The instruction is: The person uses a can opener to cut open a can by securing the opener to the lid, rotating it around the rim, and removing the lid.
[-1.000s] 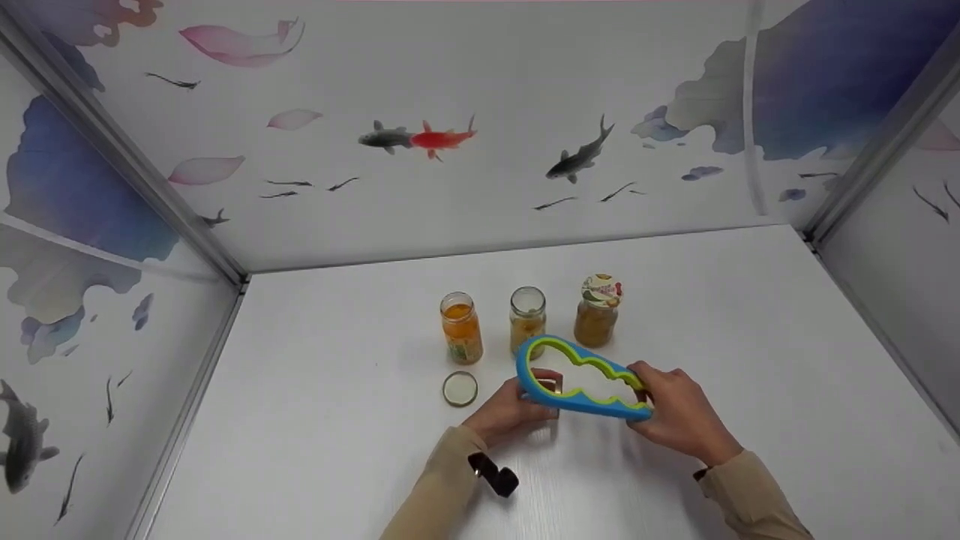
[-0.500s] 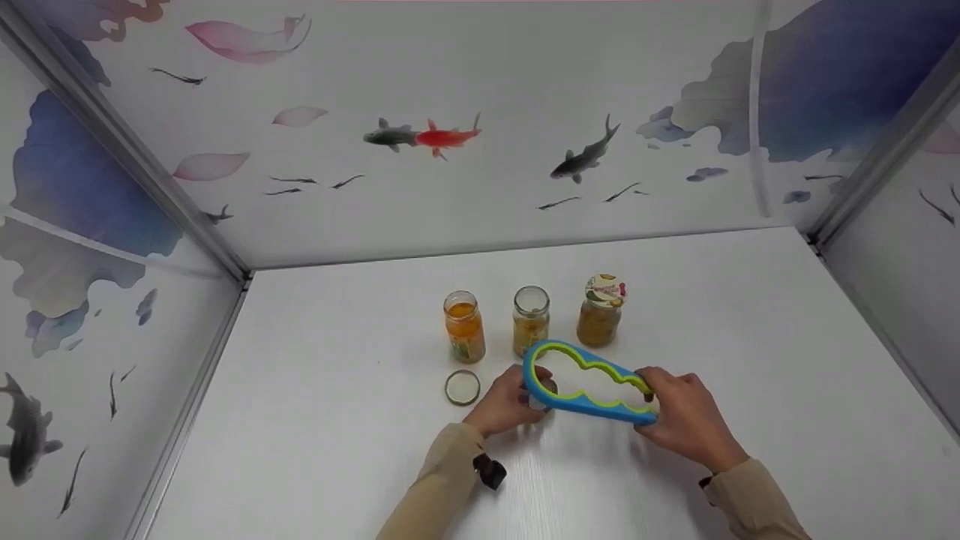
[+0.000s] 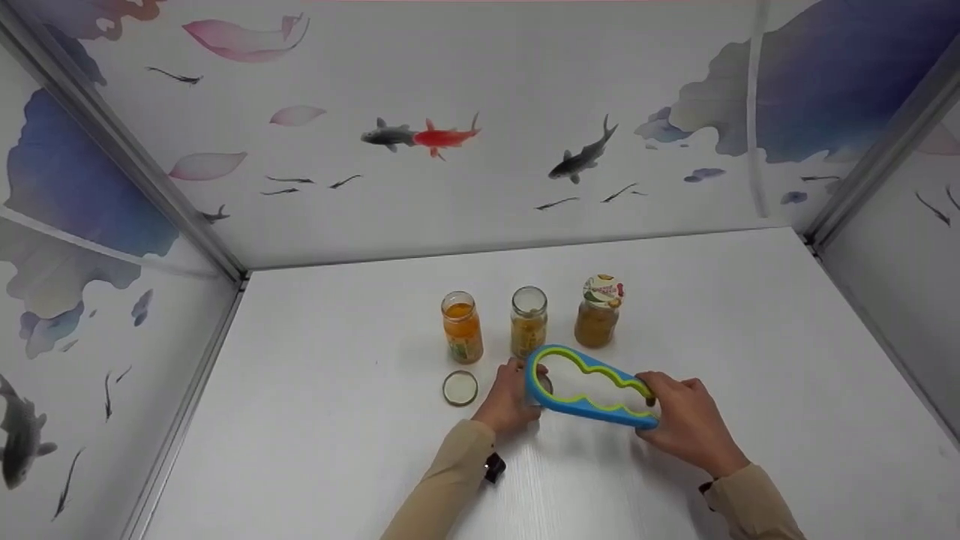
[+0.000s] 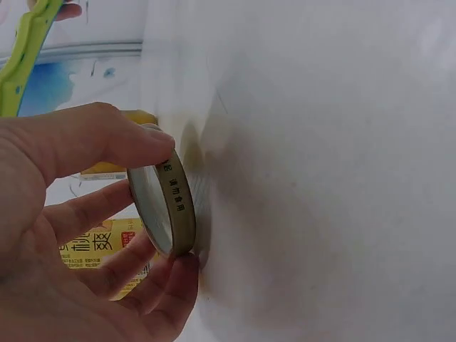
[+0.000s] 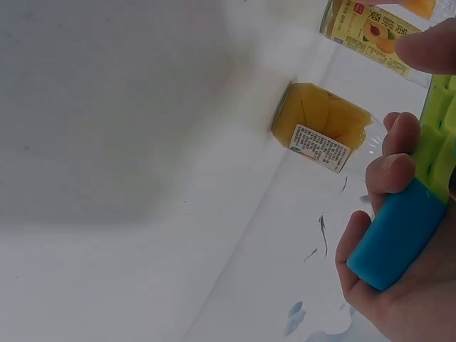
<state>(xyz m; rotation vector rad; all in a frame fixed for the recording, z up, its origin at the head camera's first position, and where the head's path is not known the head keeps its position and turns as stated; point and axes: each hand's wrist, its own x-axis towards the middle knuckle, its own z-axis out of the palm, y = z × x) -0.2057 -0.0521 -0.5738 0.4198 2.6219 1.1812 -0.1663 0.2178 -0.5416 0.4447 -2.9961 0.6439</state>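
My left hand (image 3: 504,403) pinches a metal jar lid (image 4: 179,203) by its rim, thumb on one side and fingers on the other. In the left wrist view the lid is tilted close to the white tabletop; whether it touches is unclear. My right hand (image 3: 691,421) grips one end of a blue and green jar opener (image 3: 592,411), whose looped end hangs in front of the left hand and partly covers it. Just beyond stands an open jar of yellow fruit (image 3: 529,330), its label showing in the left wrist view.
An open jar of orange fruit (image 3: 463,334) stands at the left of the row. A jar with a patterned lid (image 3: 597,322) stands at the right. Another lid (image 3: 460,388) lies on the table (image 3: 315,420) beside the left hand. Printed walls enclose the table.
My left hand has lowered the lid toward the table and drawn slightly left, near the middle jar. The jar opener in my right hand has shifted a little right and down.
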